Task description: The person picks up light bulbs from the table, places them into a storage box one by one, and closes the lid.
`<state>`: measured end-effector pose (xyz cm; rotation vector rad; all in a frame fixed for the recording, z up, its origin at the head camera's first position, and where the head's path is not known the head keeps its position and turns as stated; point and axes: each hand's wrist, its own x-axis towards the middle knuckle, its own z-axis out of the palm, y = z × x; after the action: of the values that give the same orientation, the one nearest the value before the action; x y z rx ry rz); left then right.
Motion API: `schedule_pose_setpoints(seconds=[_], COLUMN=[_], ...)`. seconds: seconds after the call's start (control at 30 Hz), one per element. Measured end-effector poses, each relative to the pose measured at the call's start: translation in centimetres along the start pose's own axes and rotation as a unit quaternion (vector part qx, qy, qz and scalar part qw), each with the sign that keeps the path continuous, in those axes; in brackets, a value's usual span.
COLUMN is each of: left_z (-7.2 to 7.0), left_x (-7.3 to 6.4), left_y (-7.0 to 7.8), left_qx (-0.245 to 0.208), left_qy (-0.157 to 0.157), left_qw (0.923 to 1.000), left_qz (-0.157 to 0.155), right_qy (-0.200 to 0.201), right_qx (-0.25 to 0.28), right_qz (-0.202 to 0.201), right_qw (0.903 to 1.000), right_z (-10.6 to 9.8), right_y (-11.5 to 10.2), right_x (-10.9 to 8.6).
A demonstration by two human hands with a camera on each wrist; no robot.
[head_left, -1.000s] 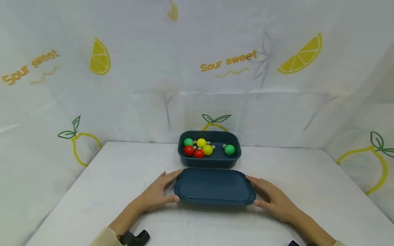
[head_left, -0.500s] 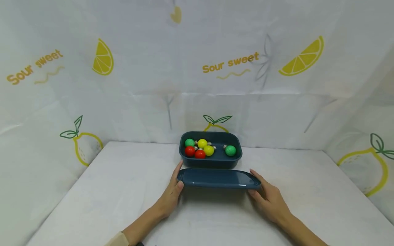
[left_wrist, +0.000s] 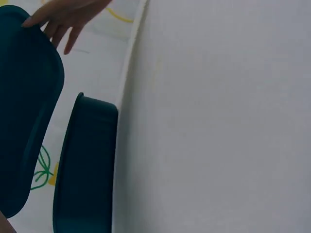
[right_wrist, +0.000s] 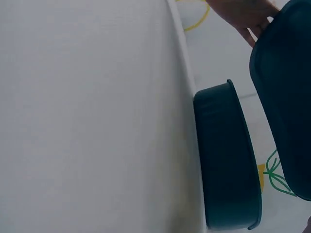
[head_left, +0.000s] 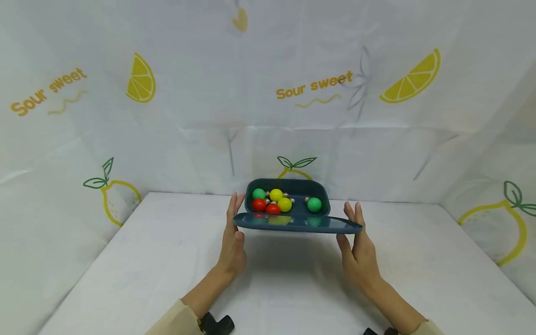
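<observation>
A dark blue-green lid [head_left: 297, 224] is held in the air, seen nearly edge-on, in front of a matching rectangular box [head_left: 303, 185]. My left hand [head_left: 232, 249] holds its left end, and my right hand [head_left: 361, 260] grips the right end between thumb and fingers. Inside the open box lie small coloured light bulbs: red ones [head_left: 259, 205], yellow ones [head_left: 285, 204] and green ones [head_left: 314, 204]. The left wrist view shows the lid's underside [left_wrist: 29, 92] raised higher than the box [left_wrist: 87, 170]. From the right wrist, the lid [right_wrist: 286, 92] likewise appears apart from the box [right_wrist: 226, 160].
The table [head_left: 167, 260] has a white cover, and the box stands at its back edge. Behind it hangs a white cloth [head_left: 201, 153] printed with lemons and lettering. Dark wrist cameras [head_left: 217, 324] are strapped near both sleeves.
Both hands have lifted the lid off the table and moved it up and forward toward the box. The lid has tilted from face-up to nearly edge-on. The box and bulbs stay put.
</observation>
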<state>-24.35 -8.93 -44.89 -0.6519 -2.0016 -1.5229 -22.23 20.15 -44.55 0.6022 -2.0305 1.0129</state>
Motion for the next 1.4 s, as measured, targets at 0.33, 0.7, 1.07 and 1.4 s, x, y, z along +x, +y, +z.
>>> schedule_pose_setpoints(seconds=[0.33, 0.7, 1.07, 1.4], left_z=[1.4, 1.7, 1.1, 0.8], left_x=[5.2, 8.5, 8.4, 8.8], left_y=[0.6, 1.1, -0.3, -1.1], left_qx=[0.015, 0.053, 0.141, 0.210], left_qy=[0.120, 0.200, 0.147, 0.105], left_qw=[0.9909, 0.9762, 0.9650, 0.9563], left_qz=[0.059, 0.065, 0.165, 0.175], right_qy=[0.147, 0.175, 0.175, 0.096], right_qx=[0.078, 0.080, -0.001, -0.059], right_qz=[-0.020, -0.036, -0.103, -0.094], right_qw=[0.9858, 0.9806, 0.9793, 0.9892], right_z=[3.4, 4.7, 3.5, 2.7], right_y=[0.1, -0.1, 0.9, 1.9], right_x=[4.9, 10.0, 10.0, 10.0])
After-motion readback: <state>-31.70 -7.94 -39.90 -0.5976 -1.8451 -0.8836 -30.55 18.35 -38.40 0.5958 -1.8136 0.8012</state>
